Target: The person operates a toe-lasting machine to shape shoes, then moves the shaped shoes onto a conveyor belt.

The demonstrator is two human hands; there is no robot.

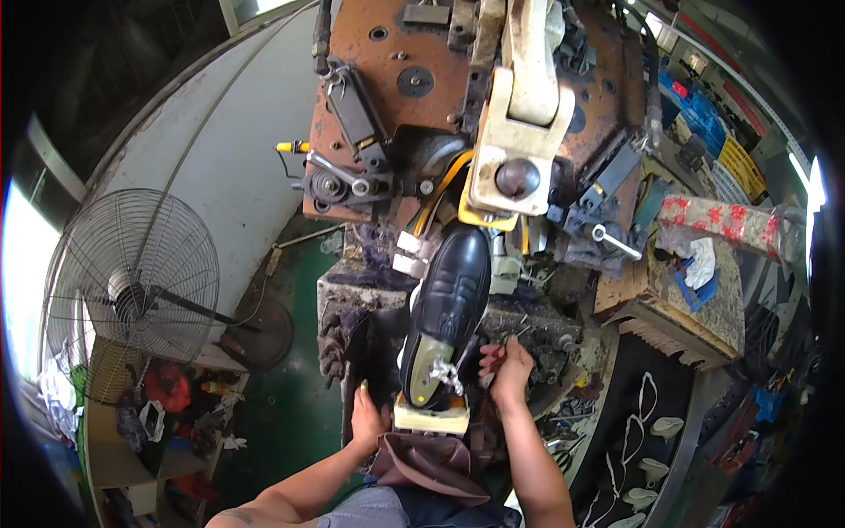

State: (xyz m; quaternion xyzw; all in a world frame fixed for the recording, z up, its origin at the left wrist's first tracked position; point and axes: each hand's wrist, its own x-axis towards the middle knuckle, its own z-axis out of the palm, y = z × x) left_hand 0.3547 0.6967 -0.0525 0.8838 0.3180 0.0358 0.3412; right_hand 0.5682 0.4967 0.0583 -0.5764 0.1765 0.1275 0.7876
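Shoe [456,280] lengthwise, toe seemingly toward machine [528,132]

Through the head camera I observe a moderately bright scene, clearest at its centre. The strongest glare lies at the far left, where an opening [25,273] burns out to white; a second bright patch [818,202] flares at the right rim. Soft highlights mark the black shoe [452,282], and the pale wall [233,114] is evenly lit. The upper left sinks into darkness. Toward the black, rounded corners, straight edges bow and I find fine detail softening.
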